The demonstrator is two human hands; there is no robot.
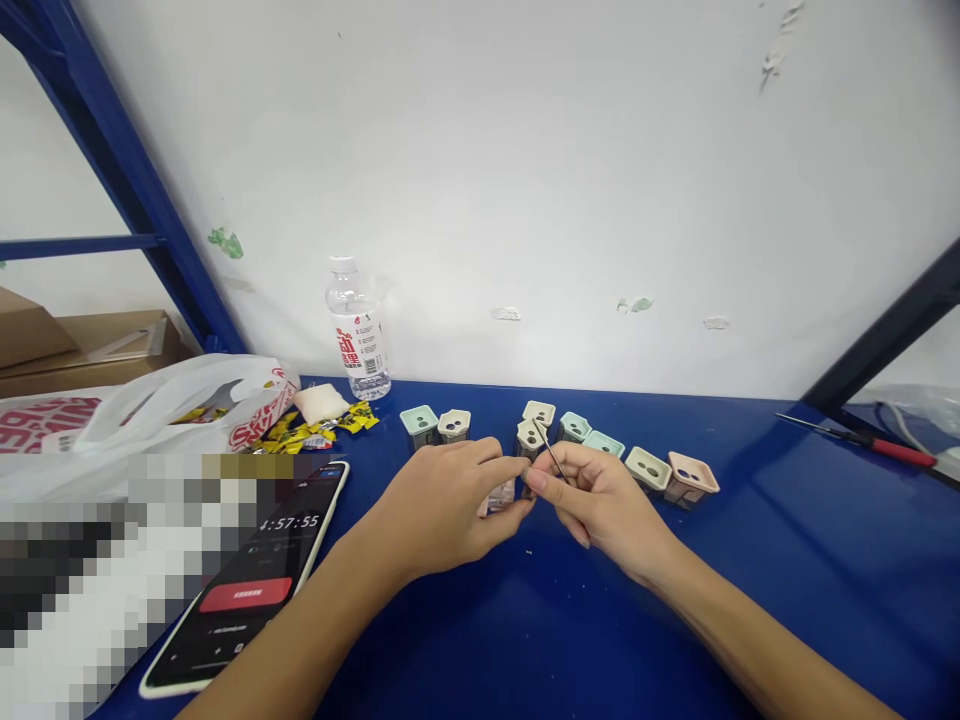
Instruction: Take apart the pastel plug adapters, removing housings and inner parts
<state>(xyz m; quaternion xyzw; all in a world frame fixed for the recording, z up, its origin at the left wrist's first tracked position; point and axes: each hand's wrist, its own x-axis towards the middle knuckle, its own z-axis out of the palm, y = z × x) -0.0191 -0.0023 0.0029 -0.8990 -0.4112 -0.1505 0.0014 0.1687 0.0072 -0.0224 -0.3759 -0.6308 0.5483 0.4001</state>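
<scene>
My left hand (pixel 461 505) is closed around a pale pink pencil sharpener (pixel 499 495), mostly covered by the fingers. A thin dark rod (pixel 552 450) is pinched in my right hand (pixel 604 500), slanting up and to the left; its kind is unclear. The fingertips of both hands meet, and what lies between them is hidden. Just behind them stand two cream two-hole sharpeners (pixel 530 437). Mint sharpeners (pixel 603 444), a grey-beige one (pixel 648 470) and a pink one (pixel 690 478) form a row to the right. Another mint sharpener (pixel 420 424) and a cream one (pixel 454 425) stand to the left.
A phone (pixel 259 575) showing a timer lies at the left, near a plastic bag (pixel 172 405) and yellow wrapped sweets (pixel 300 432). A water bottle (pixel 360 335) stands against the wall. At the far right lies a red-handled screwdriver (pixel 892 448) on the blue table (pixel 810 580).
</scene>
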